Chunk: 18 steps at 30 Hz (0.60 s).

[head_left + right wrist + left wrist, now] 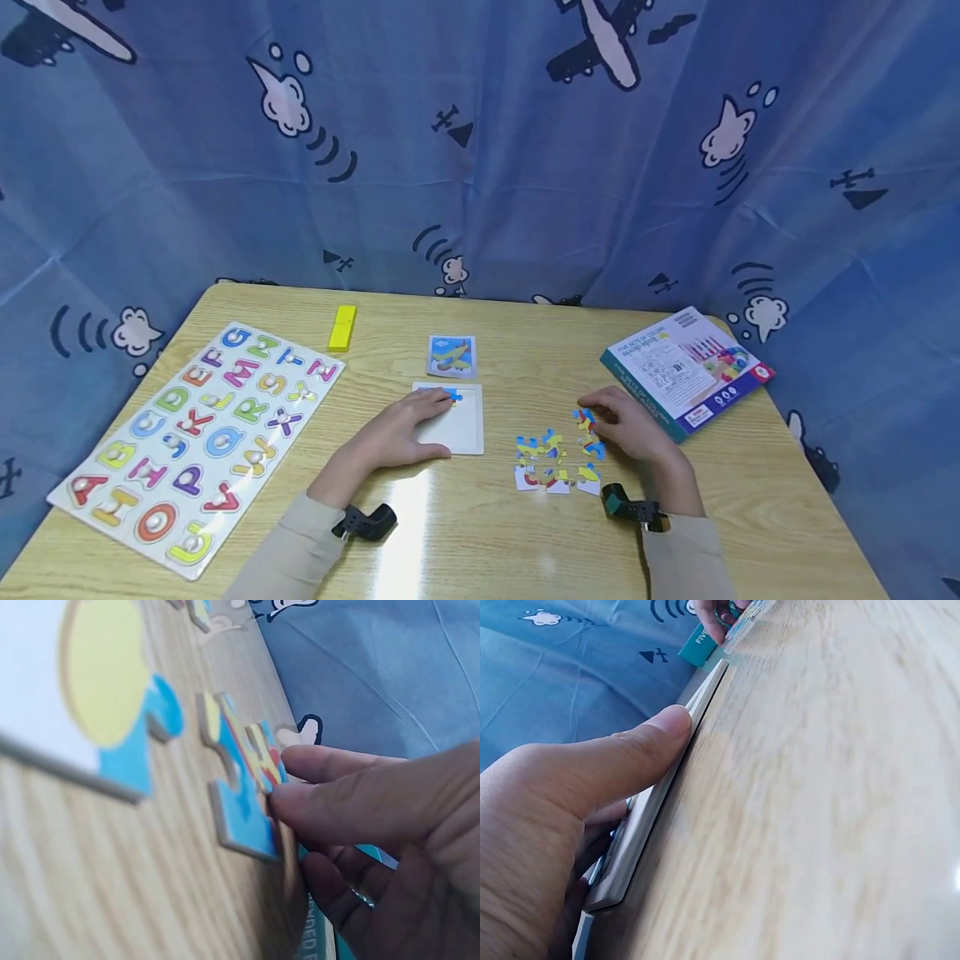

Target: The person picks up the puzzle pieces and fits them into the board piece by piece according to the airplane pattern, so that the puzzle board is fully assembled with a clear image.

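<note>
My left hand (405,429) rests on a white puzzle tray (461,433), thumb at its near edge and fingers across its left side. By the fingertips, a blue-and-yellow jigsaw piece (455,395) lies in the tray's upper part, partly covered. To the right, my right hand (633,425) pinches a red, yellow and blue jigsaw piece (583,415) between thumb and index finger at the top of a loose group. In the right wrist view, the thumb (300,806) is right at its edge. Several other jigsaw pieces (557,477) lie left of this hand.
A card with a yellow airplane (452,358) lies just behind the tray. At the left is a large alphabet board (202,442), with a yellow block (342,328) near its far corner. A boxed set (686,367) stands behind the right hand. A blue curtain (480,167) hangs along the table's far edge.
</note>
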### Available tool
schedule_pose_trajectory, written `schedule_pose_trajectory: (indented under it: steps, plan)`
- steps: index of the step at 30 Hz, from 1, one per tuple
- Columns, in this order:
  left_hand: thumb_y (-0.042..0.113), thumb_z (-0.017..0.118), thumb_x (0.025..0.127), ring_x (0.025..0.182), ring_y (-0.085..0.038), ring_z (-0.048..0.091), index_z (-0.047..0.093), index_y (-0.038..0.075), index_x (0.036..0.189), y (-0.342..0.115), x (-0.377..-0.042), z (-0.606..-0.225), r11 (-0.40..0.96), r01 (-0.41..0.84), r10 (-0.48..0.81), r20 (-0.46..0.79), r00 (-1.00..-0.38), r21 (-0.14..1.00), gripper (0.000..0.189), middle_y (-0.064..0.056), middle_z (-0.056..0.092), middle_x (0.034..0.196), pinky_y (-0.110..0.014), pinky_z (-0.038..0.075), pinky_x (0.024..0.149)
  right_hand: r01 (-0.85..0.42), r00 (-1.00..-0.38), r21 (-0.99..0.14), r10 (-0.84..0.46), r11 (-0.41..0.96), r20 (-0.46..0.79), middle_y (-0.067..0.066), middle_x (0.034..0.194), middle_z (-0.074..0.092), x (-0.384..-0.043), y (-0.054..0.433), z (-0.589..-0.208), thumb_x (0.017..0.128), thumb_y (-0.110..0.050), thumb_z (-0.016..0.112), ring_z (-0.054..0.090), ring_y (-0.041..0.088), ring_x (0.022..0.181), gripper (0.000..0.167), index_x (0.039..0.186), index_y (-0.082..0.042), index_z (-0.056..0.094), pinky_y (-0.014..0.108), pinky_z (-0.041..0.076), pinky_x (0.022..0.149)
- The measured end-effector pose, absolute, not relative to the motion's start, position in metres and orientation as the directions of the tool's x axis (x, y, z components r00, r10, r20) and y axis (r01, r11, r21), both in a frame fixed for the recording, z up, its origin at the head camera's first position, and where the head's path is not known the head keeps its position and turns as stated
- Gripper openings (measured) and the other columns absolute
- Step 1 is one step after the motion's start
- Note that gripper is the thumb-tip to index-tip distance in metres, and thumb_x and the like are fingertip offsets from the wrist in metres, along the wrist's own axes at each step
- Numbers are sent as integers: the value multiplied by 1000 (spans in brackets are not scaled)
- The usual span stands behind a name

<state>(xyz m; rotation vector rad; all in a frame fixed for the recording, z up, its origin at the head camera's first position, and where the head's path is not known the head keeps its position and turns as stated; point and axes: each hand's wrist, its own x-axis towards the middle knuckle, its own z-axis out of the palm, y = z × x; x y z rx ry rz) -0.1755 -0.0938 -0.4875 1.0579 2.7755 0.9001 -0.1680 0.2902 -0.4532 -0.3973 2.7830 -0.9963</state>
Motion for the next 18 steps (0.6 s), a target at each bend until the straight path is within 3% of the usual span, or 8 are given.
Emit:
schedule_pose_trajectory:
  steps: [8,18]
  plan:
    - [49,74,77,136,-26,39,50,10,139,-94,-176,-488,601,596,623,155,-767,533,77,-7,45,146,-42,35,112,-164,-961,-609,-265,776,-79,10,114,55,-167,286,-454,90,-2,60,51,23,99,23,112,-8,64,39,46,85]
    - [49,74,77,137,-26,39,50,9,138,-93,-175,-487,603,591,624,145,-768,536,77,-7,45,146,-42,34,113,-152,-968,-608,-242,779,-68,10,110,56,-167,285,-453,89,-2,62,51,22,95,21,109,-4,63,38,46,84]
